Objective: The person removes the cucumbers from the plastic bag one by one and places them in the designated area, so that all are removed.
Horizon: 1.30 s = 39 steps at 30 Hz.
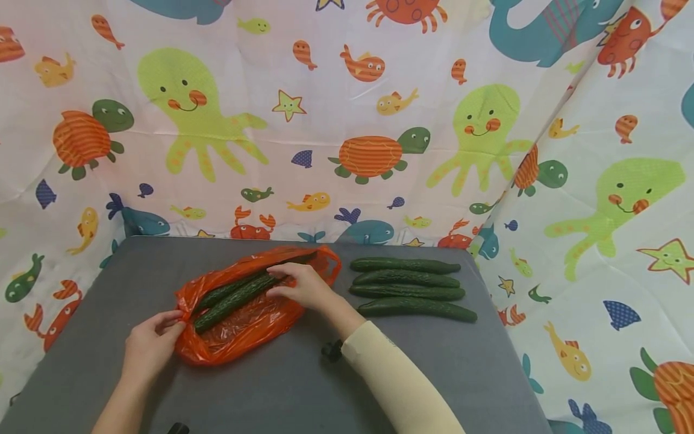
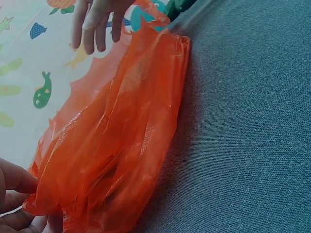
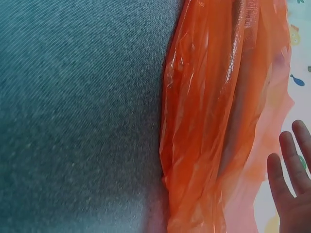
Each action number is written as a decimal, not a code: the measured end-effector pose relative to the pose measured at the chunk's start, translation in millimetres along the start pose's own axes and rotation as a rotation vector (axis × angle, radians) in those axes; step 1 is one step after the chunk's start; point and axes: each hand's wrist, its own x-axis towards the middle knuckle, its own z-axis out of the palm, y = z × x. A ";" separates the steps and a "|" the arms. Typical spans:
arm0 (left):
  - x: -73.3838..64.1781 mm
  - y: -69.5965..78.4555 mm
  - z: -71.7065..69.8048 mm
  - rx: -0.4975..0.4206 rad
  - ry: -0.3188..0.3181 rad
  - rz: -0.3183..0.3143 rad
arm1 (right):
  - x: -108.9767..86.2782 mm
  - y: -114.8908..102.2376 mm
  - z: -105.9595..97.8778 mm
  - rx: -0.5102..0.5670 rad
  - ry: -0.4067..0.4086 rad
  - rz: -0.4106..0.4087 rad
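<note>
An orange plastic bag lies on the table with its mouth spread, and dark green cucumbers are inside it. My left hand pinches the bag's left end between thumb and fingers; the left wrist view shows this pinch on the gathered plastic. Above the bag's right part is my right hand, its fingers extended over the cucumbers. In the right wrist view the right hand's fingers look straight and spread, with nothing between them. Part of the cucumbers is hidden by the right hand and the plastic.
Several more cucumbers lie side by side in a row to the right of the bag. The grey table ends at a back and side curtain printed with sea animals. A small black object shows at the bottom edge.
</note>
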 end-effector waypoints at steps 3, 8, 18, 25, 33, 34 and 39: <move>0.5 0.5 -0.3 0.003 0.002 -0.006 | 4.7 -1.4 3.8 -0.025 -0.024 0.033; -0.2 1.6 0.0 0.000 0.008 -0.014 | 13.9 -1.0 11.6 -0.077 -0.071 0.085; -1.0 0.1 -0.7 0.009 0.005 0.005 | 27.6 5.3 26.3 -0.156 -0.130 0.184; 0.4 1.2 -0.9 0.000 0.009 0.005 | 33.3 6.7 30.9 -0.249 -0.241 0.216; 0.2 -0.1 -0.2 0.001 0.000 0.002 | 36.2 8.4 33.8 -0.420 -0.242 0.207; 0.2 -0.4 0.0 0.002 0.002 0.003 | 35.8 8.2 34.1 -0.444 -0.232 0.208; 0.6 -1.1 1.2 0.012 0.011 0.003 | 33.4 8.5 35.6 -0.531 -0.179 0.199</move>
